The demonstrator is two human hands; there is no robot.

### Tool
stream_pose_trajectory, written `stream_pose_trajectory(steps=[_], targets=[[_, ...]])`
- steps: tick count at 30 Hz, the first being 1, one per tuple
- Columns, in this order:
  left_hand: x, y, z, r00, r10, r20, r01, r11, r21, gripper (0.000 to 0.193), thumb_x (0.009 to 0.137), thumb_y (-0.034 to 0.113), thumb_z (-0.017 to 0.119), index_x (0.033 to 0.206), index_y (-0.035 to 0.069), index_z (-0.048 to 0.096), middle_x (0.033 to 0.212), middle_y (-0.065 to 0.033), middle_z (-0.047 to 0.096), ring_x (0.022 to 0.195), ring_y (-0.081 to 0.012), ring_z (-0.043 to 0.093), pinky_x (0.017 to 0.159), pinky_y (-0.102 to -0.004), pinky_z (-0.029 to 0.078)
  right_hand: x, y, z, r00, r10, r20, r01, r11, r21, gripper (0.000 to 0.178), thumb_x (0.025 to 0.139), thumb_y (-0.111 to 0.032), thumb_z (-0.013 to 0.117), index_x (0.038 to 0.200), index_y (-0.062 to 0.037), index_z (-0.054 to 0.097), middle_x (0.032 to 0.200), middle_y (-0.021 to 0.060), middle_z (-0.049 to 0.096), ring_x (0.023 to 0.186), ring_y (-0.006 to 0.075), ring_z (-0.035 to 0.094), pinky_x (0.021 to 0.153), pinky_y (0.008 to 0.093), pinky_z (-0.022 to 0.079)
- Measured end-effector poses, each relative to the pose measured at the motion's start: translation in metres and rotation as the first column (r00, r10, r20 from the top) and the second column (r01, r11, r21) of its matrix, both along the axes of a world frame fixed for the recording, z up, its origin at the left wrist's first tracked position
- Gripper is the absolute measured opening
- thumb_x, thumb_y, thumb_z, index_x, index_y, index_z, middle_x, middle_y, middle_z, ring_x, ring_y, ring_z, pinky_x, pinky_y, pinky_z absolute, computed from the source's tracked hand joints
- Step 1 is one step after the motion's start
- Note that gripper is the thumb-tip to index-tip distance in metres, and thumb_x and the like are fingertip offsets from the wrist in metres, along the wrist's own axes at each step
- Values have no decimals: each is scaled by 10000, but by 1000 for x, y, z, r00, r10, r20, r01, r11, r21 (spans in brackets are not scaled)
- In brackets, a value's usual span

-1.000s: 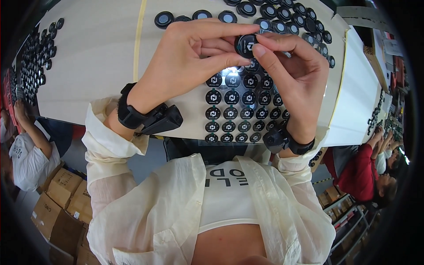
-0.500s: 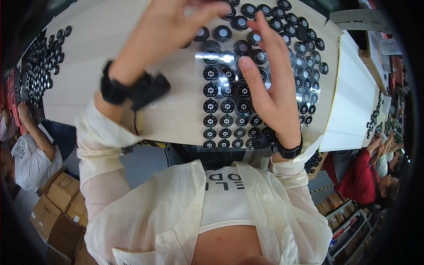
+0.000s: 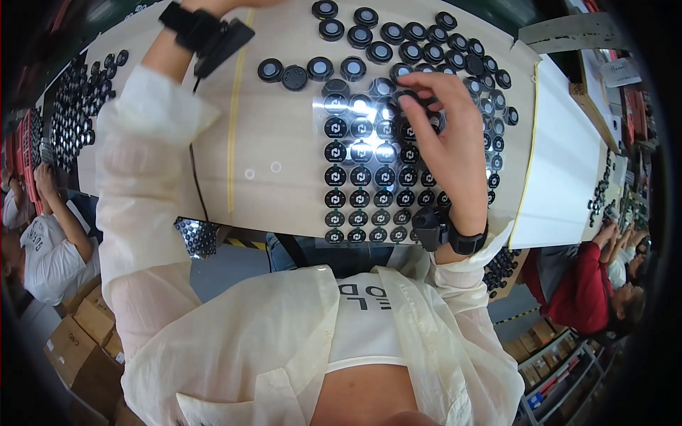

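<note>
My left hand is at the top edge, left of the scattered discs, with most of it cut off; its fingers cannot be made out. Over the sheet's far part, my right hand curls its thumb and fingers around a small round black disc. Beneath that hand lies a clear plastic sheet over rows of black discs with a white emblem. Beyond it are several loose black discs with pale grey centres. One disc with a plain dark face lies among them.
A yellow strip crosses the table on the left, near two small pale rings. More discs crowd the far left. A white board lies at right. People work on both sides; cardboard boxes stand lower left.
My left hand has swung up and left, away from the discs, uncovering the yellow strip. My right hand's spread fingers have curled around a disc. The clear sheet stays nearly in place.
</note>
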State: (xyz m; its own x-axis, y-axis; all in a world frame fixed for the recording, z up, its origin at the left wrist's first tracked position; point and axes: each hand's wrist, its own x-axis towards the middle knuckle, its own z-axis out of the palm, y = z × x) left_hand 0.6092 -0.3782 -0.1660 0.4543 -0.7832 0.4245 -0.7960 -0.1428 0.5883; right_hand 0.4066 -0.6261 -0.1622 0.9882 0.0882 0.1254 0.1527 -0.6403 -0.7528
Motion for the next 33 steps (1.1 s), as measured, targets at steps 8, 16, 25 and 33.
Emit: stream_pose_trajectory(steps=[8,16,25,33], targets=[[-59,-11,2,976,201,88,-219,916,336,395,825,-43,520,1201,26,620,1150,-214,613,1085,-358,583,951,-380,472,0,24,-6,964,240,113,-218,960,-175,215,847,-52,672,1053,1,641,964,128,620,872,275,612,777,342,495],[-103,12,-1,908,412,-83,-391,901,189,297,866,69,639,1159,19,649,989,-137,638,921,-226,613,805,-312,489,19,42,-16,953,282,111,-255,944,-210,217,807,-48,714,998,14,631,912,123,631,817,269,623,736,341,507],[-171,2,-10,723,551,-417,-455,834,313,306,877,284,690,975,-5,673,624,-62,531,593,-103,495,570,-273,397,32,39,-19,945,325,33,-311,927,-208,209,762,-9,736,937,16,624,856,119,636,783,241,631,733,306,517],[-178,-9,-30,602,371,-707,-403,906,132,246,848,241,725,902,2,698,565,27,492,570,-73,449,583,-241,391,17,41,-7,903,368,221,-346,929,-130,329,758,12,726,1064,-17,609,987,125,637,915,264,637,811,330,517]])
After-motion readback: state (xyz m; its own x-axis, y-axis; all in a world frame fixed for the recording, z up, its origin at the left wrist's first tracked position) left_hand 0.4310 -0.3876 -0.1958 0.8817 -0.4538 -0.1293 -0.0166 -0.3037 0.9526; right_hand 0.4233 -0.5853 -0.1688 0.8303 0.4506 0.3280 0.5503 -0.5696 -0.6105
